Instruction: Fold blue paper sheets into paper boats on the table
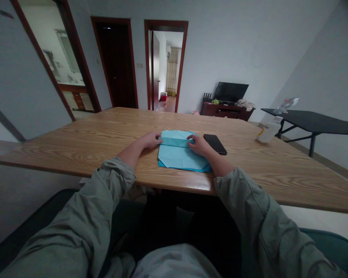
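Two hands, the left hand [150,140] and the right hand [199,145], both bare and narrow, fingers close together and bent downward. Left fingertips [160,137] at the left end of the top fold [176,138], right fingertips [190,139] over its right end. No telling from this view whether a firm pinch or only a light press. Under both hands, a sheet of blue paper [176,159], folded and lying flat, with a darker blue edge showing along the side nearest the person.

Just beside the right hand, a black phone [215,144], lying flat and very near the paper's right side. Behind each wrist, grey-green sleeves [249,208] pushed up the forearms. Beneath everything, a wooden table [75,152] with a light, streaky grain. Farther right on it, a white bottle [268,130] lying on its side. Past that, a black folding table [313,119].

Across the room, a low dark red cabinet [226,112] against the wall, with a black TV [231,92] and a heap of cloth [245,103] on top. Left of it, an open doorway [165,65] with a dark red frame, and a closed dark door [116,63].
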A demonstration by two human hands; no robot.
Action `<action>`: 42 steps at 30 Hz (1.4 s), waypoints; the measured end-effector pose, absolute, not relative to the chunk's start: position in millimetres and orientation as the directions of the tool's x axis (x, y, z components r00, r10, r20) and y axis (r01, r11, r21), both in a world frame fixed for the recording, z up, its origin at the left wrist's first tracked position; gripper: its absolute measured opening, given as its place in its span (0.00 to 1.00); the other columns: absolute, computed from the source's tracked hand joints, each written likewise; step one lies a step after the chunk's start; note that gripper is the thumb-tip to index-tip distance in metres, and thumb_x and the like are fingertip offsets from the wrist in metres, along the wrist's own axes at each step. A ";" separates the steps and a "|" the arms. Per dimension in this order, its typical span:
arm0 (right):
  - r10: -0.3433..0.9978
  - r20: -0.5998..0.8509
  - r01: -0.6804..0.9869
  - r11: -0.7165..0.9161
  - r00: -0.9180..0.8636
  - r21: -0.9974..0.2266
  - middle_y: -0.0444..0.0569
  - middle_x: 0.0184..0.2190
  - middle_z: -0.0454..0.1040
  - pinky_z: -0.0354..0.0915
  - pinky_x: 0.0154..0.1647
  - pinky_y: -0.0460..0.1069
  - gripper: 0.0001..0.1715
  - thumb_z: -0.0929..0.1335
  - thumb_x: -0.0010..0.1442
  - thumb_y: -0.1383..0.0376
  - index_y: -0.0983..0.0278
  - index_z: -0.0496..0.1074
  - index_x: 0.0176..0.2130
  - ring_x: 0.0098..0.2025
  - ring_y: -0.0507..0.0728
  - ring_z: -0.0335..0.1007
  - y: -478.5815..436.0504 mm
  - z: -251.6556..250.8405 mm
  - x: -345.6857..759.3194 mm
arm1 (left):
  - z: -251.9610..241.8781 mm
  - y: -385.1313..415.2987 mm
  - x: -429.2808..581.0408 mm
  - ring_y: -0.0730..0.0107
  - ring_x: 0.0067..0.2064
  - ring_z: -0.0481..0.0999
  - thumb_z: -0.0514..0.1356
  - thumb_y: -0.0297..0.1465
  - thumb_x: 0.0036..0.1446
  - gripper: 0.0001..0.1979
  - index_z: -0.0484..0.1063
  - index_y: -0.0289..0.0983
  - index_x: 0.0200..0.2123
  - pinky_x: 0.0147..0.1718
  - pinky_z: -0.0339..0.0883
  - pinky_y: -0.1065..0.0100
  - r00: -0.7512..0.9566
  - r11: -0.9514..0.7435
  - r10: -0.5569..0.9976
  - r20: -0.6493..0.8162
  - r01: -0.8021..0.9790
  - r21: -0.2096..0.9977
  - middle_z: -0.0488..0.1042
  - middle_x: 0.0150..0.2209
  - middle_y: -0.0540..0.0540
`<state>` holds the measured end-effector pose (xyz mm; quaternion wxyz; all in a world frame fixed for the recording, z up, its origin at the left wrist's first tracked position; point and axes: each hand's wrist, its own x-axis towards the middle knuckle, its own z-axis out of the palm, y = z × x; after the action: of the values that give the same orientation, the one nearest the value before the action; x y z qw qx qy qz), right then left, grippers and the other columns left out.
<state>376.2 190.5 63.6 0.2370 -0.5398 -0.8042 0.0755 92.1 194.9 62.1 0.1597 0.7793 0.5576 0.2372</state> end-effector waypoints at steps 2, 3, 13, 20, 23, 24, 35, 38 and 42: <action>0.904 0.310 0.832 0.403 -0.296 -0.380 0.51 0.42 0.77 0.63 0.41 0.46 0.20 0.67 0.57 0.66 0.63 0.72 0.51 0.38 0.55 0.71 189.6 64.2 376.9 | 60.8 196.6 90.8 0.71 0.27 0.65 0.60 0.37 0.49 0.10 0.74 0.36 0.27 0.26 0.56 0.71 0.255 -0.322 0.946 0.201 0.808 0.494 0.70 0.22 0.51; 0.904 0.317 0.831 0.401 -0.289 -0.385 0.52 0.42 0.77 0.63 0.41 0.46 0.20 0.66 0.57 0.68 0.63 0.72 0.51 0.38 0.54 0.71 189.4 64.1 377.2 | 60.3 197.2 90.2 0.71 0.27 0.65 0.60 0.37 0.49 0.09 0.74 0.37 0.27 0.26 0.56 0.71 0.251 -0.320 0.946 0.204 0.814 0.484 0.70 0.23 0.50; 0.923 0.329 0.878 0.318 -0.200 -0.358 0.50 0.40 0.76 0.62 0.39 0.45 0.18 0.67 0.55 0.70 0.63 0.73 0.47 0.38 0.54 0.71 197.8 57.8 383.1 | 57.6 200.7 87.8 0.70 0.29 0.66 0.61 0.37 0.48 0.08 0.73 0.37 0.28 0.28 0.56 0.71 0.247 -0.315 0.948 0.201 0.824 0.471 0.72 0.26 0.50; 0.930 0.321 0.938 0.259 -0.178 -0.231 0.55 0.44 0.74 0.63 0.47 0.49 0.17 0.68 0.56 0.66 0.63 0.74 0.46 0.44 0.58 0.70 199.7 55.2 386.3 | 57.5 200.0 88.6 0.70 0.30 0.68 0.61 0.34 0.48 0.11 0.74 0.37 0.36 0.30 0.58 0.70 0.237 -0.310 0.948 0.213 0.838 0.448 0.73 0.30 0.48; 0.935 0.317 0.955 0.229 -0.162 -0.187 0.57 0.46 0.73 0.63 0.48 0.51 0.16 0.67 0.57 0.63 0.63 0.75 0.45 0.46 0.60 0.70 198.0 55.7 385.8 | 57.0 199.6 88.7 0.71 0.31 0.69 0.63 0.33 0.47 0.19 0.72 0.38 0.44 0.32 0.59 0.71 0.218 -0.308 0.946 0.239 0.833 0.459 0.73 0.33 0.48; 0.936 0.315 0.959 0.221 -0.158 -0.176 0.58 0.46 0.73 0.63 0.48 0.51 0.15 0.67 0.57 0.62 0.63 0.76 0.44 0.46 0.61 0.70 197.3 56.1 385.2 | 56.9 199.4 88.7 0.71 0.31 0.69 0.63 0.33 0.47 0.19 0.71 0.38 0.45 0.31 0.59 0.72 0.212 -0.304 0.947 0.243 0.838 0.453 0.73 0.33 0.48; 0.950 0.268 0.968 0.205 -0.161 -0.145 0.59 0.42 0.76 0.64 0.43 0.52 0.20 0.66 0.57 0.54 0.64 0.77 0.41 0.43 0.63 0.72 194.2 58.9 379.9 | 56.3 200.4 89.6 0.67 0.32 0.71 0.66 0.45 0.45 0.19 0.77 0.38 0.37 0.29 0.58 0.70 0.220 -0.282 0.956 0.196 0.874 0.395 0.77 0.34 0.46; 0.949 0.267 0.966 0.210 -0.166 -0.148 0.58 0.42 0.76 0.64 0.43 0.51 0.19 0.66 0.57 0.54 0.64 0.76 0.42 0.43 0.62 0.72 194.3 59.1 379.9 | 57.1 199.6 91.0 0.67 0.33 0.72 0.66 0.43 0.46 0.19 0.78 0.38 0.39 0.31 0.60 0.71 0.229 -0.285 0.956 0.184 0.871 0.399 0.77 0.35 0.46; 0.950 0.263 0.961 0.216 -0.167 -0.170 0.56 0.43 0.76 0.63 0.41 0.49 0.18 0.67 0.56 0.56 0.63 0.75 0.43 0.42 0.60 0.72 193.5 59.6 379.8 | 59.1 197.3 93.9 0.68 0.32 0.72 0.66 0.41 0.46 0.19 0.78 0.37 0.39 0.31 0.60 0.71 0.235 -0.291 0.955 0.182 0.864 0.411 0.77 0.34 0.46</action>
<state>379.8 193.5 59.6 0.1576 -0.6257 -0.7638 -0.0179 93.9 197.3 59.1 0.1127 0.7777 0.5847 0.2017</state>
